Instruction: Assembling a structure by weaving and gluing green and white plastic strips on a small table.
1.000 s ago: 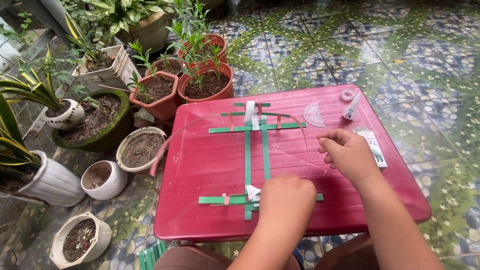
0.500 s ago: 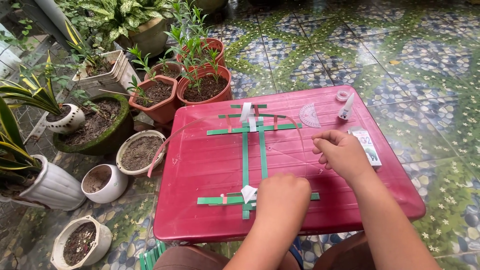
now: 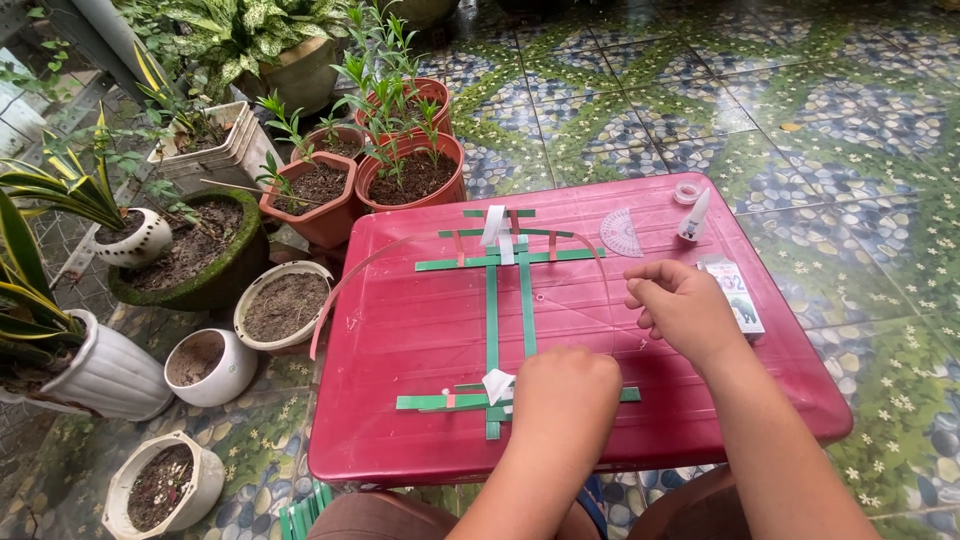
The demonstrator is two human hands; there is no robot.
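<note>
red table (image 3: 400,330) sits on patterned tiles, with potted plants (image 3: 410,170) crowding its far left side. on it there's a frame of green strips (image 3: 492,310), two long ones running near to far with crosspieces at both ends. left hand (image 3: 565,400) presses down on the near crosspiece, fingers curled under so i can't tell if they grip anything. right hand (image 3: 685,305) hovers just right of the frame, fingers loosely pinched, maybe on something thin. clear protractor (image 3: 621,232) and glue bottle (image 3: 693,215) at the far right.
</note>
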